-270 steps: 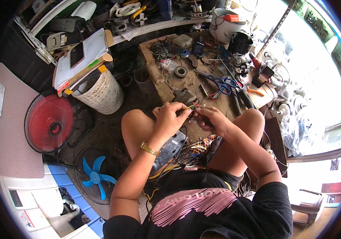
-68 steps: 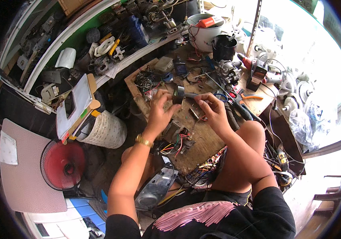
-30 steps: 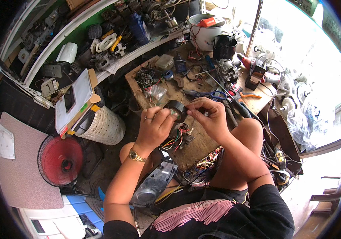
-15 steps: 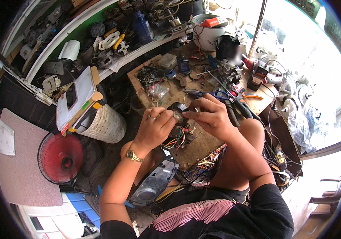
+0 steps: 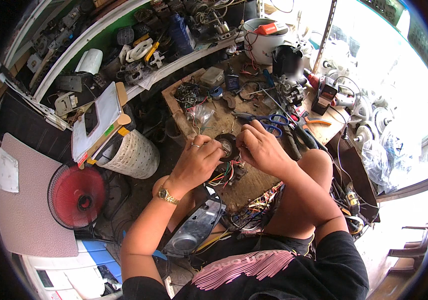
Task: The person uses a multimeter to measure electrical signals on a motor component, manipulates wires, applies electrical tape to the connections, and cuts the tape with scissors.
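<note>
Over the low wooden bench, my left hand (image 5: 198,159) is closed on the near-left edge of a black roll of electrical tape (image 5: 229,141). The ring's pale inner side faces up. At the roll's right edge my right hand (image 5: 263,149) is closed in a pinch; what lies between its fingertips is hidden. Just below the roll, several coloured wires (image 5: 221,175) spread out beside a small dark part. Across my left thigh leans a grey-black housing (image 5: 191,230).
Blue-handled scissors (image 5: 277,120), orange-handled pliers (image 5: 319,121) and a screwdriver lie beyond my right hand. A tangle of wires (image 5: 256,212) sits at the bench's near edge. To the left stand a white perforated basket (image 5: 136,156) and a red fan (image 5: 79,195). A white bucket (image 5: 261,45) stands behind.
The roll has tipped so that its ring face shows more. My right fingers have curled in and shifted slightly, while my left hand has stayed on the roll.
</note>
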`<action>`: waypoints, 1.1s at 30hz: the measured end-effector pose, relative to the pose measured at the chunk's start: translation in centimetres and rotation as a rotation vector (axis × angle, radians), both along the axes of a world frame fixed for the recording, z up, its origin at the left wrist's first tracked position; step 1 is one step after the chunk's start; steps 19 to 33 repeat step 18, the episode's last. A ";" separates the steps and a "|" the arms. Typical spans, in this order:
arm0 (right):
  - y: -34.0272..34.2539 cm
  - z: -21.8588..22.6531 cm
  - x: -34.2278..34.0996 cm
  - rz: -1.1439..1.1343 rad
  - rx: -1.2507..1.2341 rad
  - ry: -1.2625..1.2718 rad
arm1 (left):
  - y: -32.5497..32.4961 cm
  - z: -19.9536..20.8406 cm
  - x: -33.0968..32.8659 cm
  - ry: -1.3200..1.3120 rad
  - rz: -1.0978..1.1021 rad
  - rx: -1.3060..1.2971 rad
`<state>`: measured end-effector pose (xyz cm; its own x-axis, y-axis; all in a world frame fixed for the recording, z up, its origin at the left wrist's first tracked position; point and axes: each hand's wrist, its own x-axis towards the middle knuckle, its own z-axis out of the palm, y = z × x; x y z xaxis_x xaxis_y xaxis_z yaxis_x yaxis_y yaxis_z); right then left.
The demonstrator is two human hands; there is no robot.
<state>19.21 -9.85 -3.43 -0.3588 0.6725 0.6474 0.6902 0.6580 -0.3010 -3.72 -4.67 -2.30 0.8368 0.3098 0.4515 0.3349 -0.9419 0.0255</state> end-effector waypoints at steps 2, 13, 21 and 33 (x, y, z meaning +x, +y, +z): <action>0.2 -0.8 0.4 0.044 -0.058 0.165 | 0.1 0.1 0.1 -0.040 -0.010 -0.051; 0.4 -0.1 0.5 0.046 -0.073 0.243 | 0.3 0.3 0.1 -0.064 -0.051 -0.123; 1.0 -1.6 -0.5 -0.053 -0.084 0.152 | -0.9 -1.7 1.4 -0.384 0.008 -0.960; 1.0 -1.6 -0.5 -0.053 -0.084 0.152 | -0.9 -1.7 1.4 -0.384 0.008 -0.960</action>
